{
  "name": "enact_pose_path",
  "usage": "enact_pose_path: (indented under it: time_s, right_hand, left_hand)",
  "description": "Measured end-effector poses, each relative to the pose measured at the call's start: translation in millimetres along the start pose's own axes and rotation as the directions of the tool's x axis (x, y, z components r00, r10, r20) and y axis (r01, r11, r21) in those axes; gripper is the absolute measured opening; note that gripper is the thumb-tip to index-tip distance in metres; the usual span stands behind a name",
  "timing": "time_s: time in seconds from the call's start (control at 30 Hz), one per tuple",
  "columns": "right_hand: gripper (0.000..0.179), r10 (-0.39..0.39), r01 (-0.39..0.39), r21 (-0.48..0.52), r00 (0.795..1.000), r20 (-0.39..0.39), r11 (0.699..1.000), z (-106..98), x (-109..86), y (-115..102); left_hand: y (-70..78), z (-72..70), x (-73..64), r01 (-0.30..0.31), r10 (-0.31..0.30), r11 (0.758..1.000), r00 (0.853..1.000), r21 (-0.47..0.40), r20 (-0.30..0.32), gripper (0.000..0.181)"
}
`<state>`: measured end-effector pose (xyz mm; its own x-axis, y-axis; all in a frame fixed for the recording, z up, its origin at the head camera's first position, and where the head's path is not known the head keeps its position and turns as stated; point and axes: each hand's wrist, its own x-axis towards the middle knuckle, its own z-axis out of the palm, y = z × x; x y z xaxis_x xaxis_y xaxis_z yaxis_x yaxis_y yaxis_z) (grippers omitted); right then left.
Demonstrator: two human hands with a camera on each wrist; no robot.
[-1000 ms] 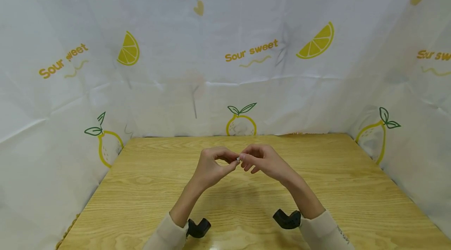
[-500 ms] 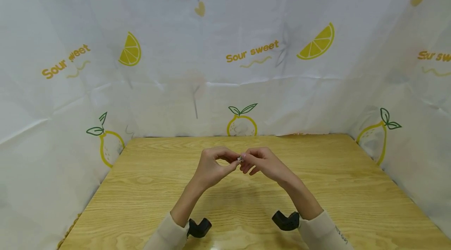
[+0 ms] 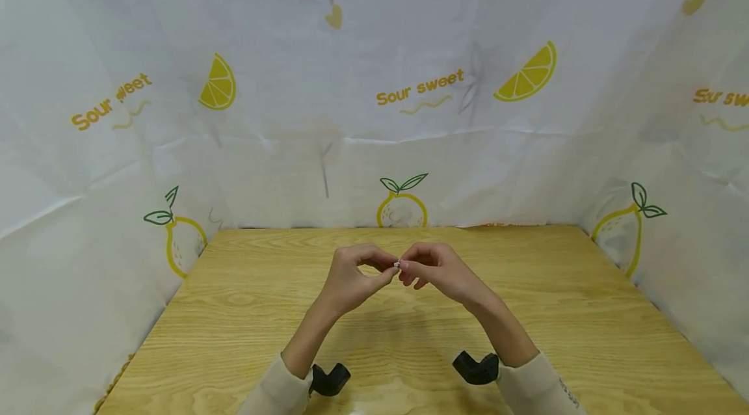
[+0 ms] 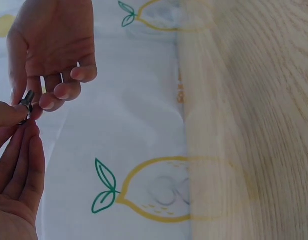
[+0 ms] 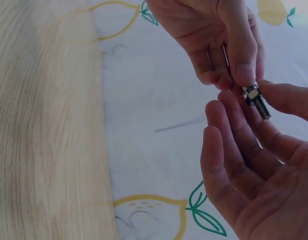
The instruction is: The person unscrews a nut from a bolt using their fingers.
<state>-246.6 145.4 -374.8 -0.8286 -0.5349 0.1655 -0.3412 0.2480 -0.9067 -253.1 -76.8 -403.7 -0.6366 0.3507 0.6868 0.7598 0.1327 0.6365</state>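
A small metal bolt [image 5: 263, 109] with a hex nut [image 5: 252, 93] on its thread is held between both hands above the table. My left hand [image 3: 352, 280] pinches the bolt's head end between thumb and index finger, hiding the head. From the other side my right hand [image 3: 441, 272] has thumb and index fingertips at the nut, while its other fingers are loosely bent. In the right wrist view the threaded end points toward the right palm. In the left wrist view the bolt [image 4: 28, 97] shows as a dark stub beyond the left thumb.
A wood-grain table [image 3: 263, 311] spreads under the hands. White cloth [image 3: 281, 161] printed with lemons surrounds it at the back and sides. Black wrist mounts [image 3: 330, 379] stick inward from both cream sleeves [image 3: 277, 392].
The right fingertips shift slightly at the nut; half a second ago more metal showed between the hands in the head view. The left hand stays nearly still.
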Motion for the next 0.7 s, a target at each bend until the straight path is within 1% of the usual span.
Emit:
enact_pose_path:
  time_s: [0.2, 0.3, 0.47, 0.7]
  right_hand:
    - [0.024, -0.015, 0.015, 0.003, 1.000, -0.007, 1.000, 0.7, -1.4, -0.3]
    - [0.024, -0.018, 0.018, 0.005, 1.000, -0.003, 1.000, 1.3, -1.3, -0.8]
    - [0.024, -0.028, 0.028, 0.001, 1.000, -0.013, 1.000, 2.2, -0.5, -2.6]
    - [0.022, -0.032, 0.032, -0.008, 0.999, -0.042, 0.999, 4.1, -0.7, -4.1]
  left_hand:
    - [0.9, -0.6, 0.0, 0.001, -0.001, 1.000, 1.000, -0.019, -0.001, 0.009]
    - [2.3, -1.3, -0.3, -0.010, 0.010, 1.000, 1.000, -0.024, -0.004, 0.009]
    - [3.6, -2.4, 0.4, -0.024, 0.024, 1.000, 1.000, -0.008, -0.013, 0.009]
    - [1.4, -2.7, -0.7, -0.010, 0.010, 1.000, 1.000, -0.007, -0.002, 0.009]
